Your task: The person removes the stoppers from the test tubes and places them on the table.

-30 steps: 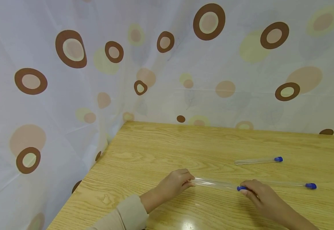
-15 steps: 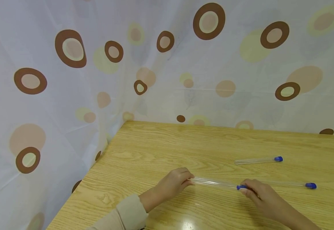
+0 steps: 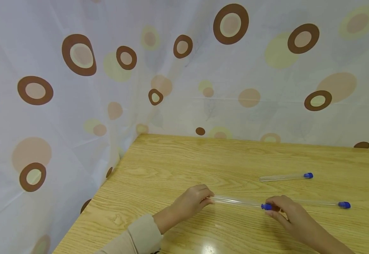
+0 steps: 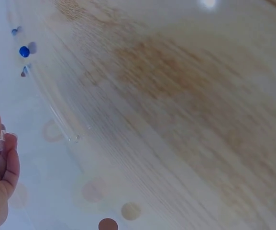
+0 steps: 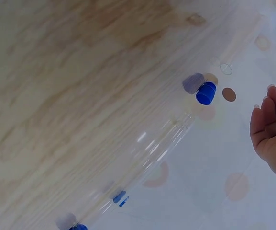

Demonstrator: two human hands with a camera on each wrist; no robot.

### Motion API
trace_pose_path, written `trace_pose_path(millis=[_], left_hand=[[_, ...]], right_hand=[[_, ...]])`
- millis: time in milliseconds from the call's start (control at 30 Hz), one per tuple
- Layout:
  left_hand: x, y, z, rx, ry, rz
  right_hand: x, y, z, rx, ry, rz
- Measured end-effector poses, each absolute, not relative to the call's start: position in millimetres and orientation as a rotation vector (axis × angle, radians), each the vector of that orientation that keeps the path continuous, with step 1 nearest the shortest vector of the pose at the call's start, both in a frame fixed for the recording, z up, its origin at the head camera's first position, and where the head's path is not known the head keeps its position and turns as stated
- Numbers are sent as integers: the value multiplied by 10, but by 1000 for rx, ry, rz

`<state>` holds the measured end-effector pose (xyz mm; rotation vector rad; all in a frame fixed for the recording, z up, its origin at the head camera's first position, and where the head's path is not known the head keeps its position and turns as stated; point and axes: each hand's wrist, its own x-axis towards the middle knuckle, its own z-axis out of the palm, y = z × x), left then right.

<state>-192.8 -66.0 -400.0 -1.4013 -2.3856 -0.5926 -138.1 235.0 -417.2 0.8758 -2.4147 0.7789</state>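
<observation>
A clear test tube (image 3: 236, 201) lies roughly level between the two hands in the head view, close over the table. My left hand (image 3: 189, 201) pinches its left end between thumb and fingers; the left wrist view shows this left hand (image 4: 3, 167) around the clear tip. At the tube's other end is a blue cap (image 3: 265, 206), which my right hand (image 3: 292, 214) pinches from the right with thumb and fingertips. The right wrist view catches only part of the right hand (image 5: 274, 127), its fingers curved at the frame edge.
Two more capped test tubes lie on the wooden table (image 3: 171, 162): one tube (image 3: 281, 177) farther back, another tube (image 3: 318, 203) beyond the right hand, partly hidden by it. A patterned curtain (image 3: 171, 70) hangs along the table's back and left edges.
The right hand's fingers have shifted on the blue cap, leaving more of it visible. The left hand and the tube stay nearly in place.
</observation>
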Motion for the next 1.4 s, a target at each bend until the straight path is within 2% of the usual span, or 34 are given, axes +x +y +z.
trace_pose_path(millis=[600, 1400], left_hand=[[-1868, -600, -3958, -1395, -2451, -555], [-1843, -615, -3988, -1398, -2332, -445]], right_hand=[[-1353, 2404, -4210, 857, -2480, 758], [-1304, 2416, -4205, 961, -2531, 1024]])
